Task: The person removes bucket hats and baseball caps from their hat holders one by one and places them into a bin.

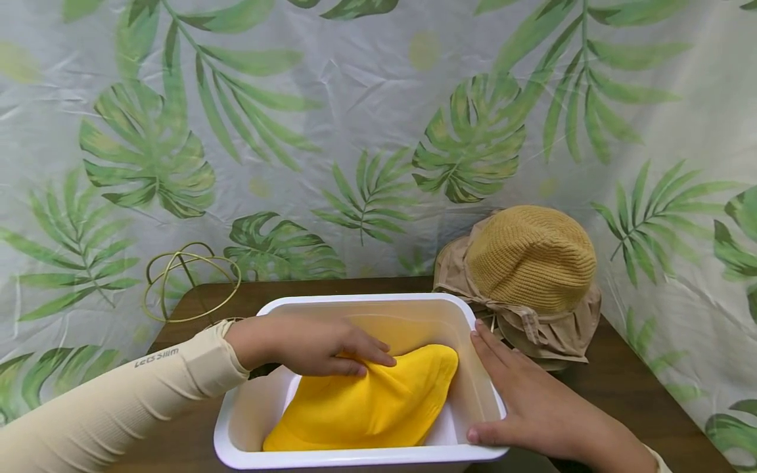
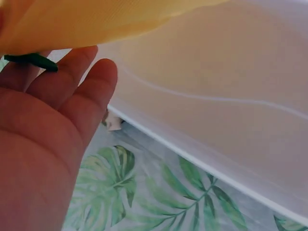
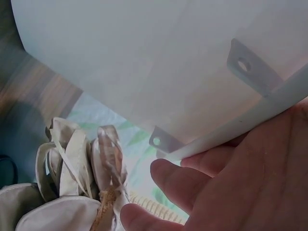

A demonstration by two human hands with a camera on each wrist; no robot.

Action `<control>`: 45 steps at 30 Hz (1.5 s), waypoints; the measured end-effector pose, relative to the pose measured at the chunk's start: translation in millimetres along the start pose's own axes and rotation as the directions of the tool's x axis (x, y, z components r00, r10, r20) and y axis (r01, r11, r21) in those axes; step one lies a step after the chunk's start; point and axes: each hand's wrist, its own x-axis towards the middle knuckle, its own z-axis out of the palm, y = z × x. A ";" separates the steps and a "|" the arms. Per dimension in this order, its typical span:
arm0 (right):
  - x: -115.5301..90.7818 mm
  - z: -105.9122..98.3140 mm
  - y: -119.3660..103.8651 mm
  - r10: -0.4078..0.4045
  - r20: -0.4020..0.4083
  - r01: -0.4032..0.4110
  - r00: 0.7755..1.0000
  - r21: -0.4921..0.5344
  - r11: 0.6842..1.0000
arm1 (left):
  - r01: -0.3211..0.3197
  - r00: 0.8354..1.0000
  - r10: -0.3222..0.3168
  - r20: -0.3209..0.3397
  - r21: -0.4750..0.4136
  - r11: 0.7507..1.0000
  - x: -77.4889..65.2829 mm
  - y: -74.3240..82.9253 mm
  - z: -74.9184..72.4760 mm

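A yellow cloth hat point(image 1: 378, 401) sits in a white plastic basin point(image 1: 355, 458). My left hand point(image 1: 313, 345) reaches over the basin's left side and pinches the hat's upper part between thumb and fingers. In the left wrist view, a small dark green piece point(image 2: 33, 61) shows between the hat and the fingers. My right hand point(image 1: 532, 401) rests against the basin's right rim, its fingers fairly straight along the edge and its thumb near the front corner. The right wrist view shows the basin's outer wall point(image 3: 144, 62) beside this hand.
Stacked hats stand behind the basin on the right: a mustard knitted hat point(image 1: 532, 259) on top of a beige brimmed hat point(image 1: 562, 335) with a bow. At the back left is a gold wire stand point(image 1: 189, 279). A leaf-print cloth point(image 1: 378, 98) hangs behind the dark wooden table point(image 1: 627, 387).
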 end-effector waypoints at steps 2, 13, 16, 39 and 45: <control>-0.2 -0.2 -0.3 0.001 0.001 -0.001 1.000 0.003 1.000 | 0.019 1.000 -0.019 -0.001 0.006 1.000 -0.8 -2.1 4.3; -1.1 1.7 -1.8 0.002 0.001 -0.002 1.000 0.020 1.000 | 0.026 0.999 -0.028 0.032 0.069 0.997 5.6 -3.2 20.1; -1.3 3.2 -2.5 -0.007 -0.004 0.007 1.000 0.009 1.000 | 0.089 0.996 -0.091 0.021 0.069 0.994 -0.8 0.8 19.5; -0.1 -3.1 0.8 -0.023 0.005 0.023 1.000 0.027 0.999 | 0.541 0.605 -0.449 -0.658 -0.074 0.837 -135.9 35.8 91.5; 2.3 -3.6 2.8 -0.029 0.016 0.028 0.999 0.039 0.999 | 0.618 0.553 -0.494 -0.672 -0.067 0.783 -132.3 40.1 117.8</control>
